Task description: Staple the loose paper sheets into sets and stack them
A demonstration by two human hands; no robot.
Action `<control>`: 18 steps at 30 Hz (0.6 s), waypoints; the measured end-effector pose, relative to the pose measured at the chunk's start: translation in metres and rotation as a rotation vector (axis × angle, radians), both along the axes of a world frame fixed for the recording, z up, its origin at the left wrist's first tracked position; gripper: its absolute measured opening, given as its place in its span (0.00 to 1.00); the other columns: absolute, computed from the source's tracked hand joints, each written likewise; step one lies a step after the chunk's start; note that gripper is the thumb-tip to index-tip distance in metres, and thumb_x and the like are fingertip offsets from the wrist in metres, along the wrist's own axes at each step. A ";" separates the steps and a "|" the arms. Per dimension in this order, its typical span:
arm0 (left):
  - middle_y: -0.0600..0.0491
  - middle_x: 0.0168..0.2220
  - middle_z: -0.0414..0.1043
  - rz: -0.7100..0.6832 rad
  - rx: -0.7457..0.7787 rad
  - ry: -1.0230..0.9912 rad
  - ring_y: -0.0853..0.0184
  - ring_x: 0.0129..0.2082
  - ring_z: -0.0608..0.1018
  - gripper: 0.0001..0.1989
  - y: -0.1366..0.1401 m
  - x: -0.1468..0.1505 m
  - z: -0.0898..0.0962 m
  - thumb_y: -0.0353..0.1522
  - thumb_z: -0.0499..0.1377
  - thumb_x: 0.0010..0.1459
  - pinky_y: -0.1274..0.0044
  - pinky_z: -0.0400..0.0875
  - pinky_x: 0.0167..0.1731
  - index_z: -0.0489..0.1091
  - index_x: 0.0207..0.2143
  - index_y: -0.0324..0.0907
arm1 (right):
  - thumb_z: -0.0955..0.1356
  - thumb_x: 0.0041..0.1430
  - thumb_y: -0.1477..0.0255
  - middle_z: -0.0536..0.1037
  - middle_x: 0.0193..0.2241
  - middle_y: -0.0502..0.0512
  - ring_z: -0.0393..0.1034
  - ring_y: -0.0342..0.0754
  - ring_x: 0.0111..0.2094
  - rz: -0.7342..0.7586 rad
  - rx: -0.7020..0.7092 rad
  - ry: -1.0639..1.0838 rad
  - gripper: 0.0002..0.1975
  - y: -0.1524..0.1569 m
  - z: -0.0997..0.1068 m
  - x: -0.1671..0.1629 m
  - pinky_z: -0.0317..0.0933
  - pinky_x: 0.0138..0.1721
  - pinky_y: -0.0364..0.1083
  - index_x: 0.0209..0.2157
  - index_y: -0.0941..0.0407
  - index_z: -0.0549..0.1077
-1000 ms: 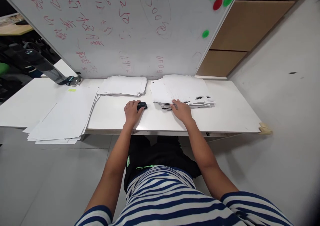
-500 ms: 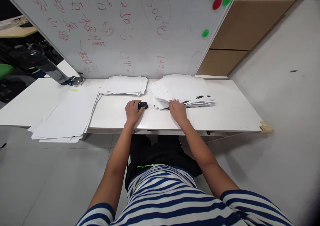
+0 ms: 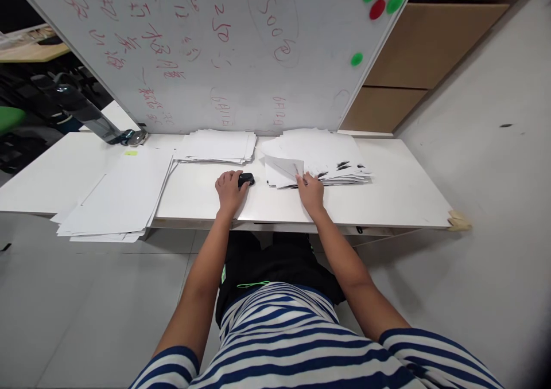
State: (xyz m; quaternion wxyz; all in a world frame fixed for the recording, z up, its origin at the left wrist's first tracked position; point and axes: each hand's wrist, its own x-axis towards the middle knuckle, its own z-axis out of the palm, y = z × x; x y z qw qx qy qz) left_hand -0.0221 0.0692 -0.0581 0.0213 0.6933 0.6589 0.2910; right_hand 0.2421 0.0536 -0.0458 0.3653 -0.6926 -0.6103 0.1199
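Note:
My left hand point(image 3: 231, 193) rests on the white desk, its fingers closed round a small black object point(image 3: 247, 179) that looks like a stapler. Only the rounded front end of it shows; the rest is hidden under the hand. Over the near edge of the right paper stack point(image 3: 322, 148), my right hand point(image 3: 310, 194) pinches the corner of a sheet of paper point(image 3: 283, 168). That corner is lifted and curled over the sheets below. Dark printed patches mark the stack's right part, and its edges are uneven.
A lower pile of papers point(image 3: 217, 147) lies at the desk's back, left of centre. Another large pile point(image 3: 116, 197) overhangs the front edge at left. Behind stands a whiteboard point(image 3: 241, 56); a dark bottle point(image 3: 92, 116) leans beside it. Cardboard boxes point(image 3: 447, 45) are at right.
The sheet's corner under my right hand has come up and folded over, and the fingers now pinch it. My left hand stays on the black object. The view has shifted slightly.

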 end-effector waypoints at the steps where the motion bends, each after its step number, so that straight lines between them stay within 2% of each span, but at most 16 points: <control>1: 0.43 0.57 0.68 0.009 -0.004 -0.002 0.48 0.62 0.63 0.21 -0.001 0.000 0.000 0.41 0.58 0.62 0.56 0.54 0.61 0.69 0.56 0.48 | 0.62 0.68 0.64 0.82 0.45 0.65 0.72 0.56 0.55 -0.007 -0.001 0.009 0.15 0.000 0.001 0.001 0.53 0.65 0.57 0.33 0.55 0.76; 4: 0.44 0.57 0.69 0.021 -0.017 0.001 0.49 0.62 0.63 0.21 -0.001 0.000 0.002 0.41 0.58 0.62 0.57 0.54 0.62 0.68 0.57 0.49 | 0.63 0.66 0.62 0.81 0.33 0.59 0.75 0.53 0.40 -0.028 0.004 0.046 0.16 -0.002 0.005 0.003 0.62 0.55 0.54 0.24 0.53 0.68; 6: 0.44 0.57 0.69 0.022 -0.010 0.003 0.50 0.62 0.64 0.21 -0.002 0.000 0.002 0.41 0.58 0.62 0.57 0.54 0.62 0.69 0.56 0.49 | 0.63 0.64 0.60 0.75 0.24 0.53 0.69 0.49 0.31 -0.035 0.024 0.081 0.19 -0.005 0.008 0.004 0.66 0.45 0.50 0.21 0.52 0.61; 8: 0.44 0.56 0.69 0.020 -0.002 0.003 0.50 0.61 0.64 0.21 -0.002 0.000 0.002 0.41 0.58 0.62 0.57 0.54 0.62 0.69 0.56 0.49 | 0.62 0.65 0.58 0.67 0.19 0.48 0.62 0.46 0.26 -0.047 0.080 0.112 0.21 -0.011 0.013 0.005 0.64 0.36 0.46 0.21 0.51 0.57; 10: 0.44 0.56 0.69 0.029 0.001 0.005 0.50 0.61 0.65 0.21 -0.003 0.000 0.002 0.40 0.58 0.62 0.56 0.53 0.62 0.69 0.56 0.48 | 0.60 0.66 0.55 0.63 0.19 0.46 0.59 0.45 0.25 -0.069 0.194 0.127 0.21 -0.019 0.020 0.006 0.61 0.32 0.44 0.22 0.51 0.57; 15: 0.41 0.59 0.68 0.117 0.022 -0.024 0.46 0.64 0.61 0.24 -0.004 0.002 0.003 0.40 0.59 0.61 0.52 0.46 0.64 0.67 0.58 0.45 | 0.56 0.67 0.48 0.66 0.21 0.48 0.64 0.46 0.26 -0.163 0.544 0.117 0.24 -0.045 0.047 0.013 0.61 0.31 0.46 0.28 0.52 0.63; 18: 0.39 0.61 0.66 0.047 0.104 -0.069 0.47 0.66 0.59 0.28 -0.011 0.004 0.009 0.44 0.59 0.61 0.53 0.43 0.66 0.63 0.60 0.43 | 0.59 0.66 0.48 0.67 0.23 0.50 0.68 0.47 0.28 -0.270 0.726 0.163 0.23 -0.059 0.067 0.019 0.62 0.31 0.46 0.28 0.53 0.63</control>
